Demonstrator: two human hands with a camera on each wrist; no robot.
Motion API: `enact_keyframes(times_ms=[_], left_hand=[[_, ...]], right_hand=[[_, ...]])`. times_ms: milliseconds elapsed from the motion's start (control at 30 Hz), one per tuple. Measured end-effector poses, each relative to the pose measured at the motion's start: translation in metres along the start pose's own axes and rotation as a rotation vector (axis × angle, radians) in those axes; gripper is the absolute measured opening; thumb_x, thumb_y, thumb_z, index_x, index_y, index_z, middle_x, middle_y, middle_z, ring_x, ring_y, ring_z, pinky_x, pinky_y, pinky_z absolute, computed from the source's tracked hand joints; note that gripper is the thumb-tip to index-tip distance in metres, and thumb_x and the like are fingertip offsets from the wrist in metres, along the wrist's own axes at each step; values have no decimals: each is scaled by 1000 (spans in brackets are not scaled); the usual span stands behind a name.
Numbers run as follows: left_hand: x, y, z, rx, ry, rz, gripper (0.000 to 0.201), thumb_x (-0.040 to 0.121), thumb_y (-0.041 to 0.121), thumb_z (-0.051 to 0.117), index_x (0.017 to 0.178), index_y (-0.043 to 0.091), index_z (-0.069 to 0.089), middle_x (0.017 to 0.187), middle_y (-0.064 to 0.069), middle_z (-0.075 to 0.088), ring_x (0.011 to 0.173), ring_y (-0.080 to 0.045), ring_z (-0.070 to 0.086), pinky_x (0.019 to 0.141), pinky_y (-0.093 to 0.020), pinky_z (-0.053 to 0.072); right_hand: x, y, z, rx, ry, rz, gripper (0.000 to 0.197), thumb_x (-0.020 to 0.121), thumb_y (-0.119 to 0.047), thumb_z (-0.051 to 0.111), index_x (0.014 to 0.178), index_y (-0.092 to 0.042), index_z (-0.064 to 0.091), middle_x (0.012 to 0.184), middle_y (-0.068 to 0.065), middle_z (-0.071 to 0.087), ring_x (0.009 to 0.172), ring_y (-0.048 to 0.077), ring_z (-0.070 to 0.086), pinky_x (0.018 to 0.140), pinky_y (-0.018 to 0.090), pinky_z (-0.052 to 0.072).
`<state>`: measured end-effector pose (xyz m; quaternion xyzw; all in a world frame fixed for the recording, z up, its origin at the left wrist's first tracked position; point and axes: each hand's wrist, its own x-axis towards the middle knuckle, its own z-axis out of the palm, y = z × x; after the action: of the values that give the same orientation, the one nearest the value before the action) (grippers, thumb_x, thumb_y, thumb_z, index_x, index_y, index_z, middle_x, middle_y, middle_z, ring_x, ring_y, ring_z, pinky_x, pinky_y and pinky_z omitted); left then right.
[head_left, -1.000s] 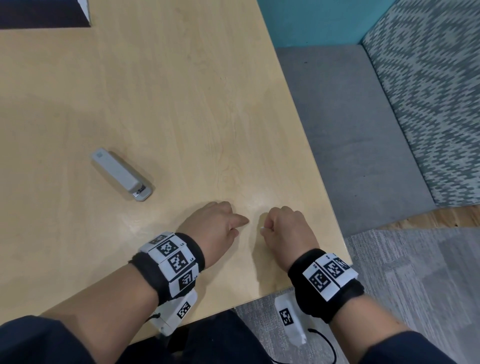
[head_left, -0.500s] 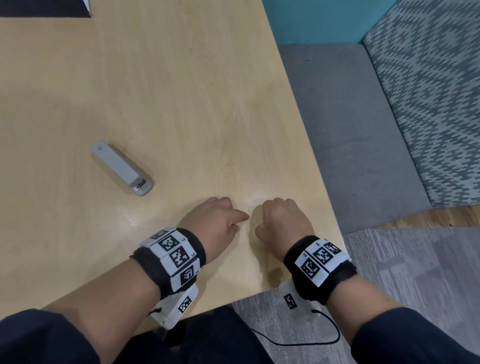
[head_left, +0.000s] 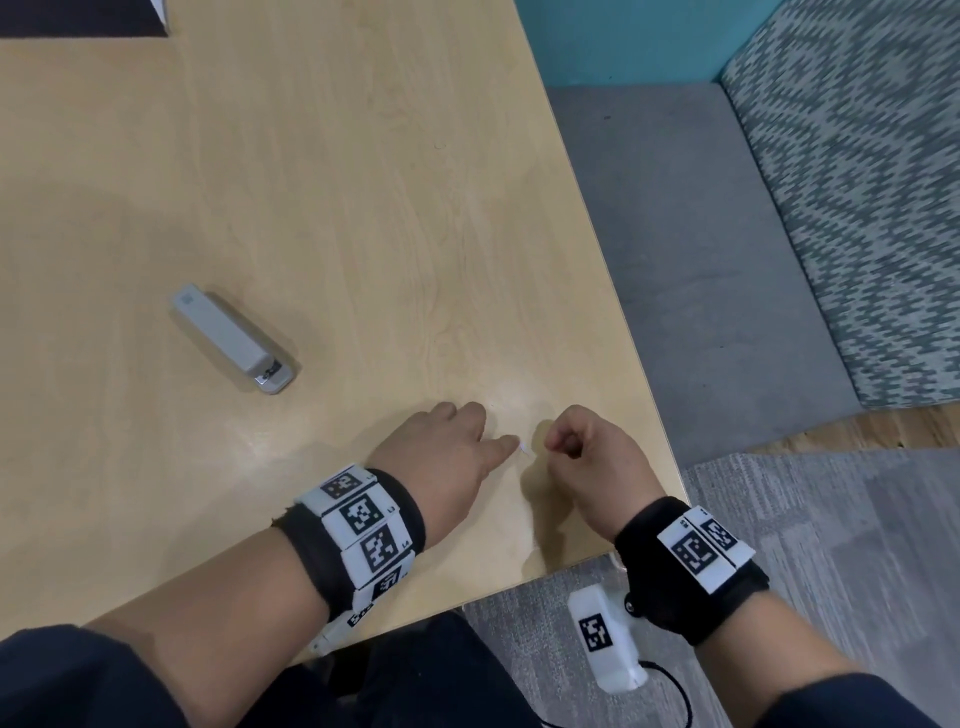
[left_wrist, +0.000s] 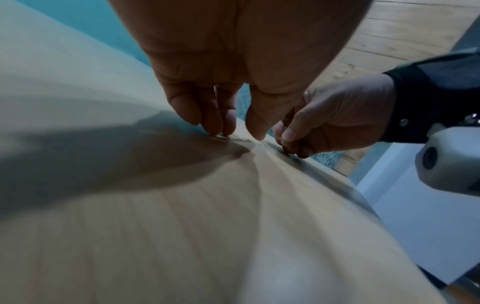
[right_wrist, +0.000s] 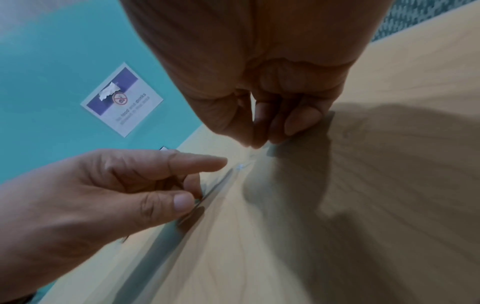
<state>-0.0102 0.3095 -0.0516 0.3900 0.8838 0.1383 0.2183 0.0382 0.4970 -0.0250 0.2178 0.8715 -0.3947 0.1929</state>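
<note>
My two hands sit close together at the near right corner of a light wooden table (head_left: 363, 208). My left hand (head_left: 467, 447) rests its fingertips (left_wrist: 218, 131) on the wood, the index finger pointing right and holding nothing. A tiny white sliver (head_left: 524, 448) lies on the table just off that index fingertip; the right wrist view shows the sliver (right_wrist: 240, 166) too. My right hand (head_left: 563, 447) is curled, with thumb and fingertips (right_wrist: 257, 142) pinched together just at the tabletop. I see nothing between them.
A grey stapler (head_left: 234, 340) lies on the table to the left of my hands. The table's right edge (head_left: 639, 364) runs close by my right hand, with grey carpet and a patterned bench beyond. A teal wall carries a sign (right_wrist: 122, 100).
My hands have drawn slightly apart. The right hand has turned and lifted a little into a pinch, and the white sliver now shows between the hands.
</note>
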Motion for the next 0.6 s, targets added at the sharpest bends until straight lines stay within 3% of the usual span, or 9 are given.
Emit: enact_keyframes(times_ms=[133,267,467,600], left_hand=[[4,5,0,76,-24,-1,58,91,14,48,142,35,30,111,-4,46,95,-24,45,74,-34,34],[7,13,-1,129,-70,-19,59,92,14,45,144,31,25,116,-7,45,100,-28,45,78,-36,37],[9,20,0,76,-56,-40,50,98,22,38,145,32,23,115,-6,47,100,-27,46,82,-38,42],[8,23,-1,141,-64,-26,52,98,20,36,146,32,21,115,-6,47,97,-27,46,77,-36,38]], right_hand=[[-8,10,1,162,36,28,17,82,-3,58,81,-19,63,72,-3,61,66,8,53,63,21,44],[-10,17,1,282,65,17,12,85,-7,62,83,-18,67,76,-2,65,69,6,57,68,22,45],[-14,29,0,361,118,20,19,85,-4,61,81,-22,68,75,-6,66,74,12,60,76,34,50],[-31,45,-26,551,292,26,19,88,-3,59,85,-19,69,85,6,72,82,21,66,79,36,54]])
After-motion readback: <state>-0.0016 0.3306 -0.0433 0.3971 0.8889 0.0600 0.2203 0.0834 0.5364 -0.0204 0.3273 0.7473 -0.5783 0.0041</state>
